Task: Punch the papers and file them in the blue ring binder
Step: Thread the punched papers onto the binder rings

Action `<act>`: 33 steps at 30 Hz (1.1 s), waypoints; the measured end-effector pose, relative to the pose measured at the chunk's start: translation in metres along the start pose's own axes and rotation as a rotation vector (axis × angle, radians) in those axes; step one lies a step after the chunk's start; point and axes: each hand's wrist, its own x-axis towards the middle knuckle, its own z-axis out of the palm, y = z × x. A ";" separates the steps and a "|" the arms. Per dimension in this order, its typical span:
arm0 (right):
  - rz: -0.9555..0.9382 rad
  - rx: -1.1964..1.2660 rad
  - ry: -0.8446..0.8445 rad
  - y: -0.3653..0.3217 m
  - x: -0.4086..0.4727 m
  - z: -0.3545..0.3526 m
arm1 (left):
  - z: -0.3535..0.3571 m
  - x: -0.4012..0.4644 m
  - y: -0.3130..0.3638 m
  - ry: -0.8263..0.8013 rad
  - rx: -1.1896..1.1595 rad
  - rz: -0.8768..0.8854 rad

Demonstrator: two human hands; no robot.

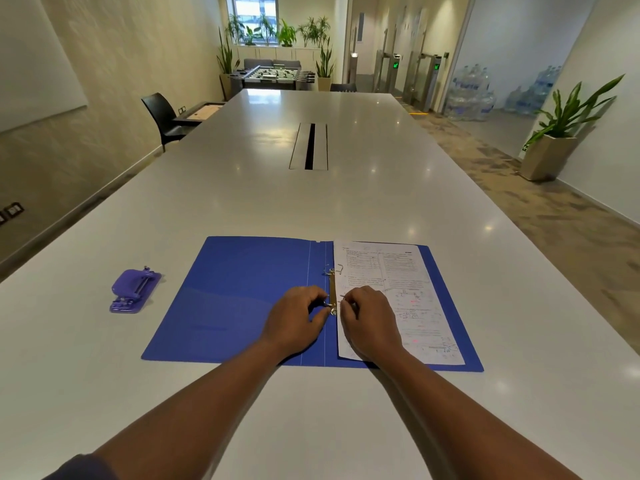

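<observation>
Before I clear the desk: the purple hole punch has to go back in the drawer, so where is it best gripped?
Probably across the hole punch's raised, rounded body at its far end, coming from above. It lies flat on the table, left of the open binder, nothing crowding it. The flat base sits too low for fingers.

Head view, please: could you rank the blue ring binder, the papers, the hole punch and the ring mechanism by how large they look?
1. Blue ring binder, lying open flat.
2. Papers, on its right half.
3. Purple hole punch, left of the binder.
4. Ring mechanism, partly hidden by the hands, so its full size is unsure.
</observation>
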 end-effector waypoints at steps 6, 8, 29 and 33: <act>-0.012 0.016 0.004 0.001 -0.004 0.000 | 0.001 -0.003 0.002 0.024 -0.010 -0.035; -0.016 0.023 0.005 0.001 -0.005 -0.001 | 0.001 -0.003 0.004 0.039 -0.011 -0.034; -0.050 -0.054 0.006 0.002 -0.009 -0.002 | -0.005 -0.006 0.007 -0.049 0.035 0.085; -0.066 -0.061 -0.001 0.000 -0.009 -0.003 | -0.004 -0.006 0.006 -0.048 0.046 0.090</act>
